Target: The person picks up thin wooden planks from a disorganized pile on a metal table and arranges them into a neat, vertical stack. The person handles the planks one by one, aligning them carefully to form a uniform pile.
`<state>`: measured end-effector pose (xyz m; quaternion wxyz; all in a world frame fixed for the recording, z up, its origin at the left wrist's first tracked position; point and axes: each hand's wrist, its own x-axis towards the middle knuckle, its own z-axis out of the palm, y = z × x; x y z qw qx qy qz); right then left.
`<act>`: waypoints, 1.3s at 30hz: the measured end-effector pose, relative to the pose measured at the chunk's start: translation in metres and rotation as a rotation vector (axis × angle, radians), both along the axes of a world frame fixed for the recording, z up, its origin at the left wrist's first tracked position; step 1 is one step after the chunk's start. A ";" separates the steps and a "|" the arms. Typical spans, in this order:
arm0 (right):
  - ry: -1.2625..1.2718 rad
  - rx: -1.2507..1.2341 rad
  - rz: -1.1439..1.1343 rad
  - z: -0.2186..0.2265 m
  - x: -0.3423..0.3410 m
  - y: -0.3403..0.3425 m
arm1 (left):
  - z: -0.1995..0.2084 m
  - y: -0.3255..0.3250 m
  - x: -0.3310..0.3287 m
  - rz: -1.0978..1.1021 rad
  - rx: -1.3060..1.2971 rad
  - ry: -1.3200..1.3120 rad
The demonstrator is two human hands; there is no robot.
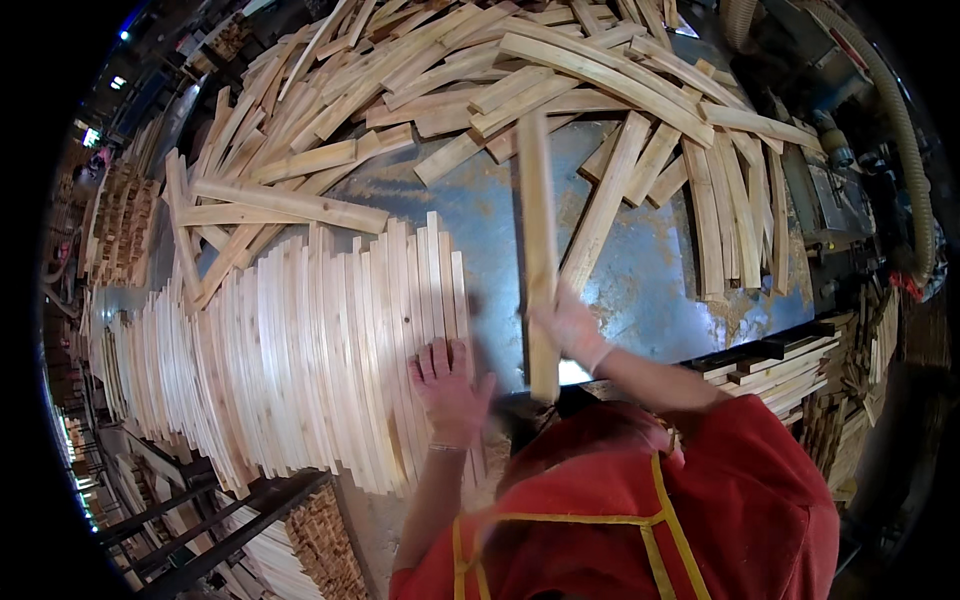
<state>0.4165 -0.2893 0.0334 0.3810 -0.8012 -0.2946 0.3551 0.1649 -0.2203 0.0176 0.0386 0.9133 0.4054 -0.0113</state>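
Observation:
My right hand (571,327) is closed around the near part of a long wooden slat (538,215), which points away from me over the metal table (495,300). The slat is slightly blurred. My left hand (450,390) lies with fingers spread on the right end of a row of wooden slats (310,350) laid side by side. Just right of the held slat, another slat (610,200) slants across the table, its near end close to my right hand.
A large jumbled heap of slats (440,60) covers the far side of the table. Several slats (735,205) lie at the right. Stacked wood stands below the front edge (780,365) and at the lower left (325,540). A ribbed hose (905,150) hangs at far right.

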 end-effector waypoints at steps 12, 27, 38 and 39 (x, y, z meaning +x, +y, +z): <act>-0.736 -0.079 -0.445 -0.024 0.057 0.019 | 0.029 0.000 0.011 -0.084 -0.078 0.118; -0.275 -0.105 0.288 0.053 0.011 0.005 | 0.012 -0.004 -0.002 -0.089 -0.012 -0.071; -0.199 0.098 -0.324 0.021 0.122 -0.029 | 0.008 -0.002 0.003 -0.112 0.020 -0.103; -0.119 0.123 -0.313 0.008 0.090 -0.030 | 0.007 -0.001 0.006 -0.123 0.019 -0.130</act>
